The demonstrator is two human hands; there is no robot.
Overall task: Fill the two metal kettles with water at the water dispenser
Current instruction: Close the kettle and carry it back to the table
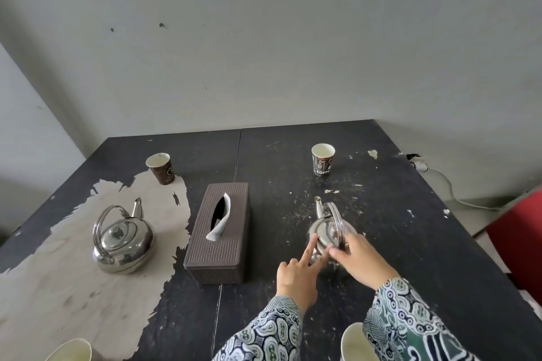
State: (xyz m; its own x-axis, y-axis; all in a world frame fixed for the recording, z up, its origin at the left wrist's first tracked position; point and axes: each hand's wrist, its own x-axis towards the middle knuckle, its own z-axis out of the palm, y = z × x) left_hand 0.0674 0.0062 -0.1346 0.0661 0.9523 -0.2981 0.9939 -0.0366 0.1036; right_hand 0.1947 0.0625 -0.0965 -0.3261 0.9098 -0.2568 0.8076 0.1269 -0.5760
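Two metal kettles stand on a worn black table (pixel 410 228). The left kettle (pixel 123 240) sits alone with its lid on and its handle upright. The right kettle (pixel 328 226) points its spout away from me. My right hand (pixel 360 258) grips the near end of that kettle's arched handle. My left hand (pixel 296 272) touches the same kettle's near side with two straight fingers. No water dispenser is in view.
A brown tissue box (pixel 218 231) lies between the kettles. Paper cups stand at the back left (pixel 160 168) and back right (pixel 322 159), and two more at the near edge (pixel 70 350) (pixel 356 343). A red chair (pixel 516 243) is at the right, a wall behind.
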